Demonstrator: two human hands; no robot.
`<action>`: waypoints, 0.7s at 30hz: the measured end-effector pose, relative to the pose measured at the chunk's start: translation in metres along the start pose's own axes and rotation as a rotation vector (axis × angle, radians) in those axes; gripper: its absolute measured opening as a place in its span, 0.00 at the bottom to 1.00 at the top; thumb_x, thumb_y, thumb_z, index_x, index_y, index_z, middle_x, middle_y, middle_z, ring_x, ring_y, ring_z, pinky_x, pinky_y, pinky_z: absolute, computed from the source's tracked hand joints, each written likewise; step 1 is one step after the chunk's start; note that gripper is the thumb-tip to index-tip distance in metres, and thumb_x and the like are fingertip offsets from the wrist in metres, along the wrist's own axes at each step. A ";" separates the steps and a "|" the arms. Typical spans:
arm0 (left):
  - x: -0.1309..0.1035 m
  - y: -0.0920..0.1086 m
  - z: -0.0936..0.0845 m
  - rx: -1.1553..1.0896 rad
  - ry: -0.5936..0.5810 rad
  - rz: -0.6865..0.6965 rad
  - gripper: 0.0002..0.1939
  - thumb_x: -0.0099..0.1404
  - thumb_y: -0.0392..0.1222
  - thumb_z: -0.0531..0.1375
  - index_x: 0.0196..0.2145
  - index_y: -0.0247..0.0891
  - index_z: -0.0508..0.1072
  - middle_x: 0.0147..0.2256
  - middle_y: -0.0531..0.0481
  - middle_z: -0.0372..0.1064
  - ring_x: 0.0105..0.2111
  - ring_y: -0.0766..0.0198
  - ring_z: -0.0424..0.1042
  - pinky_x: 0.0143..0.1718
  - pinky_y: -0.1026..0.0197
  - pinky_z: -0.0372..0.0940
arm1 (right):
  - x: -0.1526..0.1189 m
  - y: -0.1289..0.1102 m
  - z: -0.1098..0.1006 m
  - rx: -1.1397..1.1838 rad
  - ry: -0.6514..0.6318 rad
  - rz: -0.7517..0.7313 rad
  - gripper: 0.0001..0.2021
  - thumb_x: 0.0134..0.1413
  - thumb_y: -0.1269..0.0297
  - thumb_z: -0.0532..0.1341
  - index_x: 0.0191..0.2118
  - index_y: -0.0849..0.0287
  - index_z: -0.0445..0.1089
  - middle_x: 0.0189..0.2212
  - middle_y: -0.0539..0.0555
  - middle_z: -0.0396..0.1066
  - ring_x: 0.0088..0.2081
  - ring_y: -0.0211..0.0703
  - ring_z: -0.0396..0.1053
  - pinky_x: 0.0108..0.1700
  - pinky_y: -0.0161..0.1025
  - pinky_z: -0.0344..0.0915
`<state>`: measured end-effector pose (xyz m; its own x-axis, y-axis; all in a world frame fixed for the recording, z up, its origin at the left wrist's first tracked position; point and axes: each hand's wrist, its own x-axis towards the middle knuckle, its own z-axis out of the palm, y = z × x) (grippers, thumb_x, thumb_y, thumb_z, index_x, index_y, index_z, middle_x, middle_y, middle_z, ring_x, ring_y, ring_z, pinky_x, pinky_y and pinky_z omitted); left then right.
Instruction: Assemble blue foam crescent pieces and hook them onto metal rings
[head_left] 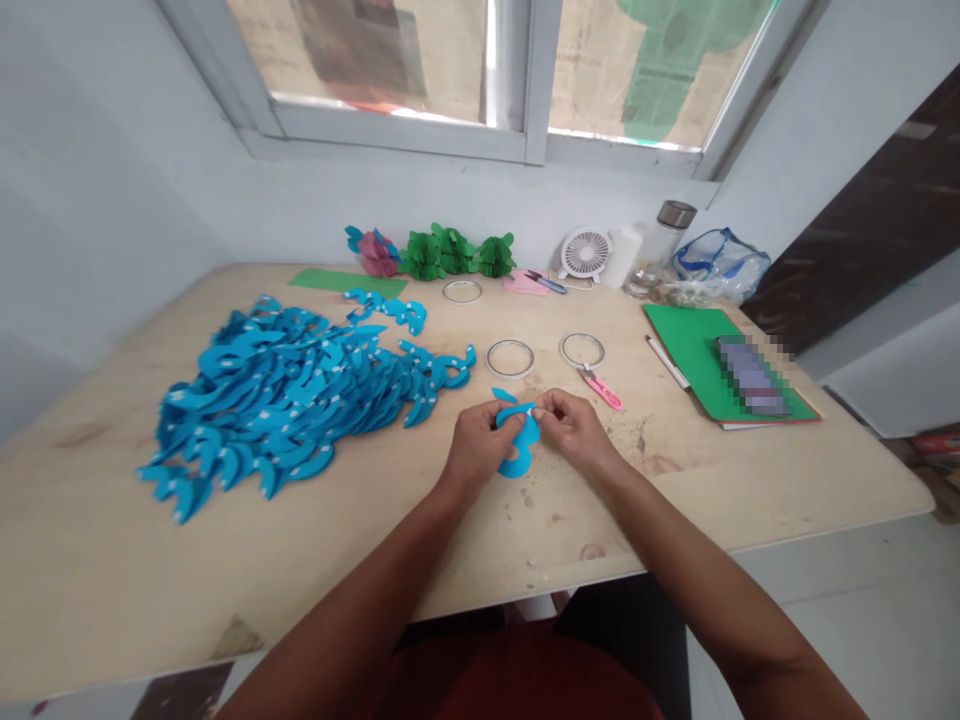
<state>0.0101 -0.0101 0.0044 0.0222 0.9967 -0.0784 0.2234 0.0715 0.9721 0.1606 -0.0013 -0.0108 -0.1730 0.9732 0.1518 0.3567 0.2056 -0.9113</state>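
A curved blue paper piece [514,465] is held between my two hands above the wooden table, near its front edge. My left hand [480,440] pinches it from the left, thumb on top. At its upper right edge, by a small white spot, the fingertips of my right hand [568,424] are closed on it. Left of my hands lies a large heap of blue paper pieces [285,385] with small white patches. Two rolls of tape, one left [511,358] and one right [583,350], lie just beyond my hands. A pink cutter [602,388] touches the right roll.
Along the back of the table [420,560] stand green paper figures [454,252], a pink one [378,252], a white fan [586,254] and a bottle [664,245]. A phone [752,376] rests on a green folder [694,350] at right, beside a white pen [667,362].
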 end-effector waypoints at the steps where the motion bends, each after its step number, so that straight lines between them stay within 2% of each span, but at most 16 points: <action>1: 0.000 0.000 0.000 0.004 0.003 0.001 0.10 0.50 0.43 0.58 0.25 0.34 0.73 0.14 0.57 0.60 0.15 0.70 0.60 0.16 0.68 0.55 | 0.000 0.000 0.000 0.007 0.005 0.002 0.06 0.50 0.63 0.56 0.26 0.60 0.63 0.19 0.46 0.58 0.22 0.34 0.55 0.25 0.32 0.53; 7: 0.001 0.001 0.000 0.041 0.003 -0.003 0.09 0.50 0.43 0.57 0.25 0.34 0.73 0.13 0.57 0.60 0.15 0.70 0.60 0.17 0.68 0.55 | -0.001 -0.003 0.000 0.014 0.016 0.020 0.06 0.50 0.63 0.56 0.27 0.60 0.65 0.19 0.46 0.58 0.22 0.34 0.56 0.25 0.32 0.53; 10: 0.002 0.000 -0.001 0.061 0.017 0.025 0.08 0.51 0.42 0.57 0.24 0.35 0.73 0.13 0.57 0.60 0.15 0.70 0.59 0.17 0.68 0.55 | -0.001 -0.005 -0.001 -0.024 0.065 -0.003 0.06 0.50 0.63 0.55 0.28 0.60 0.66 0.20 0.47 0.62 0.23 0.35 0.58 0.26 0.33 0.56; 15: 0.001 -0.002 -0.001 0.093 0.060 0.086 0.08 0.51 0.42 0.57 0.22 0.35 0.72 0.13 0.57 0.60 0.15 0.70 0.59 0.17 0.68 0.55 | -0.001 -0.011 -0.002 -0.146 0.188 -0.169 0.03 0.49 0.66 0.56 0.30 0.59 0.67 0.25 0.51 0.67 0.29 0.39 0.63 0.34 0.37 0.61; 21: -0.003 0.003 -0.001 0.137 0.072 0.143 0.08 0.53 0.41 0.56 0.23 0.36 0.72 0.13 0.57 0.60 0.15 0.70 0.59 0.18 0.68 0.54 | -0.003 -0.014 0.000 -0.315 0.166 -0.297 0.03 0.51 0.67 0.57 0.31 0.58 0.67 0.27 0.53 0.68 0.33 0.43 0.65 0.38 0.41 0.60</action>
<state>0.0094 -0.0131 0.0082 -0.0051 0.9969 0.0789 0.3534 -0.0720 0.9327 0.1561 -0.0075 0.0013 -0.1697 0.8654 0.4715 0.5796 0.4746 -0.6625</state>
